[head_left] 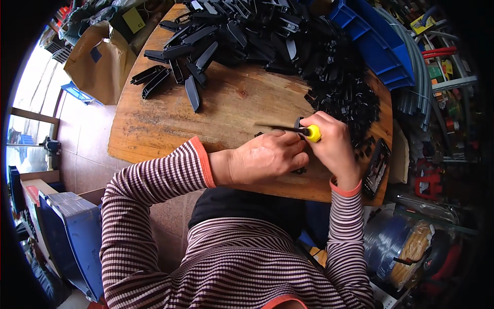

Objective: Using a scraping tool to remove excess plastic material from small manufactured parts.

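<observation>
My right hand [329,141] is closed around a yellow-handled tool [312,134] with a thin, narrow shaft that points left, slightly blurred. Just left of it, my left hand [270,158] is curled, its back turned up, with the tool's shaft passing over its fingers. Small dark edges of a black plastic part [259,134] show at the left fingers; most of it is hidden. Beyond both hands, long black plastic pieces [193,93] lie loose on the wooden table [231,110], and a heap of small black parts [350,100] spreads beside my right hand.
A large pile of black plastic housings [247,38] covers the table's far side. Blue bins [373,41] stand at the far right, near grey tubing [411,62]. A black phone-like slab [376,167] lies by the right edge. A paper bag [98,62] and blue crate [74,242] are left.
</observation>
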Demonstrator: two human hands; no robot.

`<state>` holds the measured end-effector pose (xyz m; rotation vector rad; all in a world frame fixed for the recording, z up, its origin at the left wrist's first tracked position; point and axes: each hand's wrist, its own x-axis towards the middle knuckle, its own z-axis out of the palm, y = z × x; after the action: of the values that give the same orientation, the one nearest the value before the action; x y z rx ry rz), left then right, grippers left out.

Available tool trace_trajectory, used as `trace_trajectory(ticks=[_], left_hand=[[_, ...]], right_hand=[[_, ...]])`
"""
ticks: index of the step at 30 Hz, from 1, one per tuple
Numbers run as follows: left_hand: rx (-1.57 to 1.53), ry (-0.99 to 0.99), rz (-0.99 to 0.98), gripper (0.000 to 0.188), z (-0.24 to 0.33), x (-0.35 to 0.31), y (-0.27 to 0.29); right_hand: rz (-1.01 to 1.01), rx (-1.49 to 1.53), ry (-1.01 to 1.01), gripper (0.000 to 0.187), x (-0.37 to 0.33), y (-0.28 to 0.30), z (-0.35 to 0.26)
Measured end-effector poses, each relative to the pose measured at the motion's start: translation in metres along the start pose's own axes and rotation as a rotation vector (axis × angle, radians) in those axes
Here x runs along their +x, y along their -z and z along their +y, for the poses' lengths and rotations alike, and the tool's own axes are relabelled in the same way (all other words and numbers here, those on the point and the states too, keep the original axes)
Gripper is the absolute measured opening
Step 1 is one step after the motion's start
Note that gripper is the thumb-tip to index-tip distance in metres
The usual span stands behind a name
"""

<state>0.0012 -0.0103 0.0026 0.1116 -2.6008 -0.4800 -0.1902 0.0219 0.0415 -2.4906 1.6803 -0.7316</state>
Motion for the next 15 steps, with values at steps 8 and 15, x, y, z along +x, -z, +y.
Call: trace_trajectory(ticks=[8, 15], left_hand=[[-0.044, 0.019, 0.001, 0.024, 0.0, -0.001, 0.0], [-0.088, -0.049, 0.079, 0.025, -0.012, 0.015, 0.006]], right_hand=[[0.715, 1.067, -0.147, 0.013, 0.03, 0.005, -0.001], [0.643, 0.772, -0.336, 0.014, 0.003, 0.025, 0.012]])
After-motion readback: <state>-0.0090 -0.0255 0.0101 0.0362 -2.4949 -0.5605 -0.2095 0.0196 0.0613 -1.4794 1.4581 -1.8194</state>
